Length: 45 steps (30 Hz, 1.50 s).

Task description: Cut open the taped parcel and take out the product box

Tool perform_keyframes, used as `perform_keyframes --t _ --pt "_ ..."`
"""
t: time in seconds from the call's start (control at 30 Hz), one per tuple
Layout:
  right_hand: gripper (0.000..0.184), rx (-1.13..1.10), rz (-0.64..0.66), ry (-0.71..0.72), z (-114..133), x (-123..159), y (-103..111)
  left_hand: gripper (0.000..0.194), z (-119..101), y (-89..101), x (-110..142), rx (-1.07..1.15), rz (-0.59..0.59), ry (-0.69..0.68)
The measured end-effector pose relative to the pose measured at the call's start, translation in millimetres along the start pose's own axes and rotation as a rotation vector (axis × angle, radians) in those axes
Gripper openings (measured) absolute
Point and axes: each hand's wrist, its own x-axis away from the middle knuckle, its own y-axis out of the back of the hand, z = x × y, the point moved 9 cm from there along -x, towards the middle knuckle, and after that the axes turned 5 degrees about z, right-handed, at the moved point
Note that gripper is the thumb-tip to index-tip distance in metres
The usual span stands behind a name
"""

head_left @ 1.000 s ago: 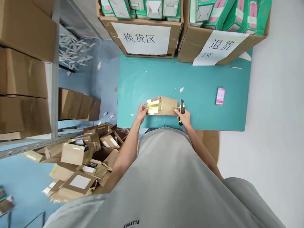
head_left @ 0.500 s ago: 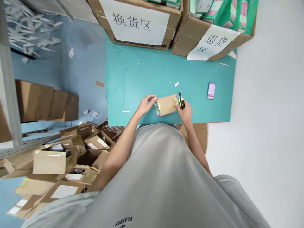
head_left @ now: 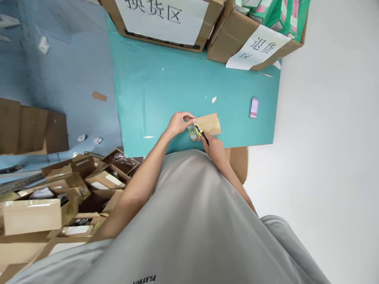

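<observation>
A small brown cardboard box [head_left: 211, 123] with clear tape over its left end lies on the teal table [head_left: 183, 86] near its front edge. My left hand [head_left: 178, 124] grips the box's upper left corner between thumb and fingers. In my right hand [head_left: 213, 147] is a black and yellow box cutter [head_left: 202, 133], closed in the fingers. Its blade points up and left and reaches the box's left part, by the taped end. Whether the blade is through the tape is too small to tell.
Two large labelled cartons stand at the back: a left carton [head_left: 160, 41] and a right carton [head_left: 217, 39] full of green boxes. A phone-like object [head_left: 254, 108] lies at right. Opened boxes [head_left: 32, 217] pile up at lower left. Paper scraps [head_left: 214, 99] dot the table.
My right hand has left the box's right end and moved left, bringing the cutter blade to the left end. My left hand stays at the left corner. The view has shifted right.
</observation>
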Motion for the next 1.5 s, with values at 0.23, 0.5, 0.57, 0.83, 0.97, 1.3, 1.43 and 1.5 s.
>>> perform_keyframes --t 0.23,0.5,0.57,0.83,0.97,1.3,1.43,1.5 --pt "0.055 0.115 0.054 -0.125 17.2 7.0 10.5 0.022 4.0 -2.6 -1.3 0.016 0.002 -0.004" --pt "0.053 0.195 0.073 -0.174 28.7 11.7 18.6 0.020 3.1 -3.2 -1.1 0.029 0.008 -0.005" --pt "0.051 0.215 0.075 -0.177 31.7 10.8 20.5 0.020 2.0 -3.7 -0.3 0.027 0.013 0.003" --pt "0.046 0.261 0.095 -0.130 45.3 -2.6 29.7 0.018 -5.4 0.0 6.3 -0.026 -0.007 0.027" --pt "0.045 0.224 0.118 -0.165 48.5 -0.5 25.3 0.015 -5.4 -1.2 11.5 -0.043 -0.039 0.037" --pt "0.045 0.187 0.163 -0.214 44.7 7.6 4.7 0.015 -11.3 -0.3 21.5 -0.109 -0.094 0.036" --pt "0.045 0.145 0.191 -0.235 37.0 15.5 -0.6 0.016 -15.1 -3.7 28.2 -0.144 -0.074 0.026" --pt "0.043 0.125 0.184 -0.225 36.4 17.8 0.4 0.017 -15.4 -4.2 30.5 -0.148 -0.080 0.025"
